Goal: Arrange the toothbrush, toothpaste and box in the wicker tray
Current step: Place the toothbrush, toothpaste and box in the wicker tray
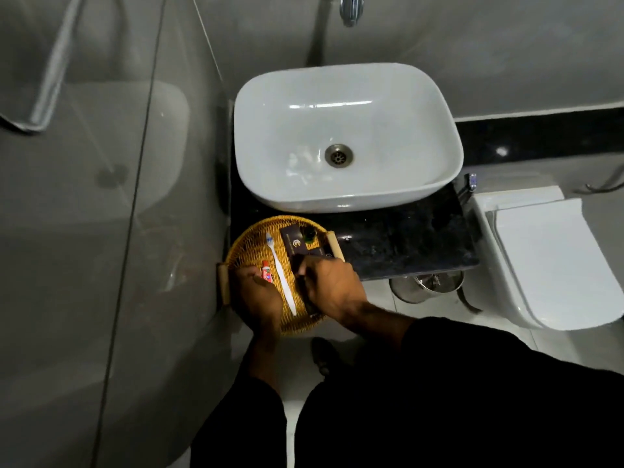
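1. Nearest the camera, dark sleeves are seen, and both hands are reached into the wicker tray.
2. The tray sits at the left end of the black counter, and its near rim appears to overhang the front edge.
3. The left hand is curled around the small toothpaste at the tray's left side; only the tube's top is shown.
4. The white toothbrush is laid lengthwise in the tray's middle, untouched; it is judged light, stiff and best taken at mid-handle.
5. The dark box lies flat further right; it looks light and rigid, easily pinched by its edges.
6. The right hand is closed over something dark just below the box; what is gripped cannot be told.
7. The basin crowds the far side, a glass panel the left; open counter is left to the right.
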{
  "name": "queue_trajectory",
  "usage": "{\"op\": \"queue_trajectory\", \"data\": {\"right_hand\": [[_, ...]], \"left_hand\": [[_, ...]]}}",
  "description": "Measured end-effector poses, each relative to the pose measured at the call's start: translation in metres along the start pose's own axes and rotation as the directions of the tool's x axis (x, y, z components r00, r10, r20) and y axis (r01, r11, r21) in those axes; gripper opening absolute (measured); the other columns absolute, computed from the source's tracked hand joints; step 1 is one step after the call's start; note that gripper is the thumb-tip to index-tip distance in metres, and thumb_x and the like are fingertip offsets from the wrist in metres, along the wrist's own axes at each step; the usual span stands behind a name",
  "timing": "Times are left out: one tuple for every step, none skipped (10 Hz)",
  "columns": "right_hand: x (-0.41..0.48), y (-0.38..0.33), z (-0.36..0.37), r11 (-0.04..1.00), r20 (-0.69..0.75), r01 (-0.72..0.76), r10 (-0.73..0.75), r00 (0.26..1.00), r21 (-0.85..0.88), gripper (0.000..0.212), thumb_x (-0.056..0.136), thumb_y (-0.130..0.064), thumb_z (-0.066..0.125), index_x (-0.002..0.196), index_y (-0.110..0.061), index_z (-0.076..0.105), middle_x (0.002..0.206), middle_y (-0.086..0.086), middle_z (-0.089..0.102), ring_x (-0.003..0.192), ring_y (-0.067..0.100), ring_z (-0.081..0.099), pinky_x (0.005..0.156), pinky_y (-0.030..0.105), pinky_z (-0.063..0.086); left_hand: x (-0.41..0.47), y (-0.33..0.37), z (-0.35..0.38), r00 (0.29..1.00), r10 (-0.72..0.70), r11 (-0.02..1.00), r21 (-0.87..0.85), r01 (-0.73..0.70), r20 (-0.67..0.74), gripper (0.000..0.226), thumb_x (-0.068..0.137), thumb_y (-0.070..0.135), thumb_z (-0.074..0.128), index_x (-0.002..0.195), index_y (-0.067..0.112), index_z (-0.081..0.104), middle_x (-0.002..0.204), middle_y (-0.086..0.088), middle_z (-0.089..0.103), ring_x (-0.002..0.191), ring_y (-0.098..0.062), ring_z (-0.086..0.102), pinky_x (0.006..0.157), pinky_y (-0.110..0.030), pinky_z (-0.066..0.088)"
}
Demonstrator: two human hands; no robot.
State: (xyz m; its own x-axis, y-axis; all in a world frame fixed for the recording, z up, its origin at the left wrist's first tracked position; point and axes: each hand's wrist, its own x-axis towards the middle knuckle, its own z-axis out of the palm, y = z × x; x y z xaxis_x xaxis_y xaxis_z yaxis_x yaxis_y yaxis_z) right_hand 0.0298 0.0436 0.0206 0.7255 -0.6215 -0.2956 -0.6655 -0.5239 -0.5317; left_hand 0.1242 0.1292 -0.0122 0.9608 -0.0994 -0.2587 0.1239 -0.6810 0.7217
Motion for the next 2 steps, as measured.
{"op": "queue_trajectory", "data": {"right_hand": [[0.002,0.008,-0.018,0.988,-0.111,0.135,-0.127,0.986,0.072,0.019,0.098,-0.017,0.064,0.114,-0.024,0.071,0.116,0.004,0.076,0.101,0.028,0.073,0.087,0.035,0.056],[0.008,0.006,-0.035,0.948,-0.239,0.300,-0.268,0.933,0.107,0.029,0.098,-0.013,0.065,0.126,-0.016,0.070,0.126,0.006,0.074,0.114,0.027,0.067,0.101,0.038,0.051]], "left_hand": [[-0.004,0.016,0.007,0.995,0.077,0.993,-0.083,-0.082,-0.062,0.022,0.097,0.011,0.047,0.112,0.004,0.061,0.122,-0.018,0.062,0.113,-0.036,0.057,0.095,-0.033,0.041],[-0.013,0.045,0.014,0.961,0.253,0.957,-0.120,-0.265,-0.111,0.020,0.100,0.020,0.048,0.112,0.010,0.060,0.115,-0.013,0.063,0.107,-0.028,0.058,0.092,-0.027,0.038]]}}
